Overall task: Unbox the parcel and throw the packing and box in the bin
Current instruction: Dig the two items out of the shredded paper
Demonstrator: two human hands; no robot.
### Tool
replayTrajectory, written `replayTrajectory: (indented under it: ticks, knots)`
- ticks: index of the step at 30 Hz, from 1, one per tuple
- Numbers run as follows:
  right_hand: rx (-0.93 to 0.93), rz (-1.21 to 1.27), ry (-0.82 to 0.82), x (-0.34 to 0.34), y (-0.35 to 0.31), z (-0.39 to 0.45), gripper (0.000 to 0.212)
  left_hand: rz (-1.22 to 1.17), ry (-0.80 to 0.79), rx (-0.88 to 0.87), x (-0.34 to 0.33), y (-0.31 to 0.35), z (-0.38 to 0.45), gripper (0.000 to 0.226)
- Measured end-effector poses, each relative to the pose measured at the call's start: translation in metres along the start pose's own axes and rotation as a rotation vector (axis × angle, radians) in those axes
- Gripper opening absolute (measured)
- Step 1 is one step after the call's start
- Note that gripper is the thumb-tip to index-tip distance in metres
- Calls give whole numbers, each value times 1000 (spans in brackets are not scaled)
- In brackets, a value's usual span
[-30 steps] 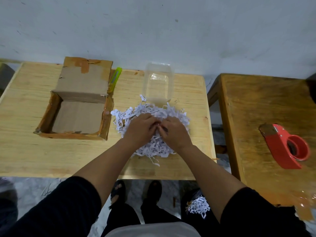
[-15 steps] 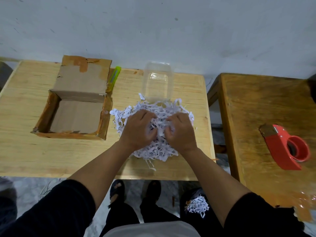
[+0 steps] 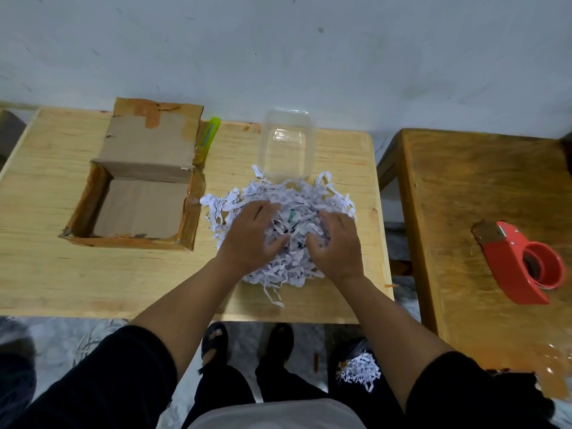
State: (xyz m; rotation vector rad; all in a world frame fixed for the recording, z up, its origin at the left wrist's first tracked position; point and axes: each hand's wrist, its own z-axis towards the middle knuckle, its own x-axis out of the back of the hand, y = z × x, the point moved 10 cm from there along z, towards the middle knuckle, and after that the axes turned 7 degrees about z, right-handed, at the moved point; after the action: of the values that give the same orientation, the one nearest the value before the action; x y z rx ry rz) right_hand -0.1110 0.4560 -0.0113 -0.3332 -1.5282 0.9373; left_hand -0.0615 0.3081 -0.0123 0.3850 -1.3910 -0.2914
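Note:
A heap of white shredded paper (image 3: 288, 196) lies on the pale wooden table (image 3: 55, 274), right of the open brown cardboard box (image 3: 139, 187). The box is empty, its flap standing up at the back. My left hand (image 3: 250, 233) and my right hand (image 3: 335, 243) dig into the heap from the near side, fingers curled into the strips. Between the hands a small dark and green thing (image 3: 292, 216) shows among the paper. A clear plastic container (image 3: 286, 144) stands just behind the heap.
A yellow-green utility knife (image 3: 209, 139) lies beside the box flap. A darker wooden table (image 3: 483, 181) on the right holds a red tape dispenser (image 3: 526, 261). On the floor under the table's right side a dark bin (image 3: 360, 371) holds shredded paper. My feet are below the table edge.
My hands have parted and spread the shredded paper outward, opening a gap in the middle of the heap where a dark and green thing now shows.

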Motion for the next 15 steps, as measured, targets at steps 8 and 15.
replayTrajectory:
  ticks: [8,15]
  knots:
    - [55,-65,-171,-35,-17,6,25,179,-130,-85,-13,7,4,38]
    - [-11,-113,-50,-7,3,0,28,191,-97,99,-6,-33,-8,23]
